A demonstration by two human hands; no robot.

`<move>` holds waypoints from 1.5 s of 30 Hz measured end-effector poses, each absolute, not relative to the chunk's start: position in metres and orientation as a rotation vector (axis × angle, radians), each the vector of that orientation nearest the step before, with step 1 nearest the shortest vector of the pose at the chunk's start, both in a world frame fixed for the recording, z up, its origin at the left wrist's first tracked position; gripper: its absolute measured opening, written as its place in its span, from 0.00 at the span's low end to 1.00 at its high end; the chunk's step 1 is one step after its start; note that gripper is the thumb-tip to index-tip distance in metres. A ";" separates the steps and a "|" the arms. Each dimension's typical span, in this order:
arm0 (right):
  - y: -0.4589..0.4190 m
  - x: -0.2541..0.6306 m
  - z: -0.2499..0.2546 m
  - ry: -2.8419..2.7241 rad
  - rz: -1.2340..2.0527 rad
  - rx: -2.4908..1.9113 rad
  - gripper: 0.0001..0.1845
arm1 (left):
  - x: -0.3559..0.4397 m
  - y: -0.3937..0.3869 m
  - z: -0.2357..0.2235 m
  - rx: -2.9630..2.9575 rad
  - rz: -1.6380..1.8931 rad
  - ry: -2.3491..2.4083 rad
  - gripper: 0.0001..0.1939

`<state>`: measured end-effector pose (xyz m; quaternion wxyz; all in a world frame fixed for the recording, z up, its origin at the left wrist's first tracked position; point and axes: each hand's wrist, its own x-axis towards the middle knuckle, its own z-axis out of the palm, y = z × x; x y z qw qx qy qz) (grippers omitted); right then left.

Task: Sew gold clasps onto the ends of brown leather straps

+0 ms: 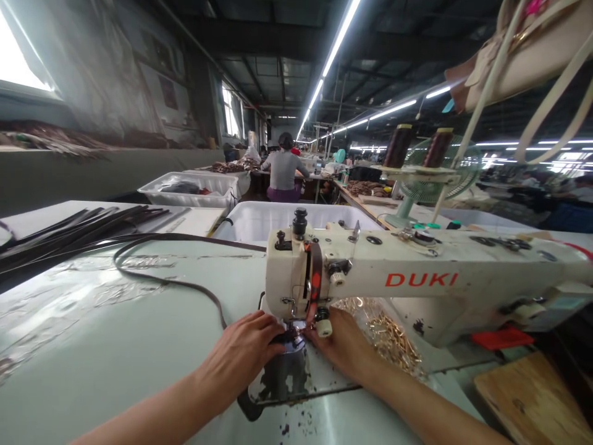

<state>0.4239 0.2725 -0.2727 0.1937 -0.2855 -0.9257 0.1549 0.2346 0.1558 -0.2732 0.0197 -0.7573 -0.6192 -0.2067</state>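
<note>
My left hand (pixel 250 340) is closed on a narrow dark strap (pixel 194 285), its fingers pressing the end down beside the needle area of a white sewing machine (pixel 417 278). From there the strap curls back over the table in a loop. On the other side of the needle, my right hand (pixel 343 340) has its fingers drawn together close to the metal stitching plate (pixel 282 374). The machine head and a pale knob (pixel 324 326) partly cover those fingertips, so what they grip is hidden. Behind my right wrist lies a pile of small gold-coloured metal fittings (pixel 393 337) in clear plastic.
More dark straps (pixel 78 232) lie at the table's left. White bins (pixel 287 216) stand behind the machine. Thread cones (pixel 398 147) and a green fan (pixel 417 179) are at right, below a hanging beige bag (pixel 546 55). A person (pixel 285 170) sits farther ahead.
</note>
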 end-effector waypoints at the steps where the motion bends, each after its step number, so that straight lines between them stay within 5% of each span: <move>1: 0.273 0.424 -0.273 -2.575 0.476 -0.783 0.06 | 0.236 0.158 -0.274 -2.347 -0.699 -1.929 0.07; 45: 0.278 0.426 -0.297 -2.425 0.723 -0.681 0.06 | 0.235 0.166 -0.286 -2.436 -1.002 -1.791 0.10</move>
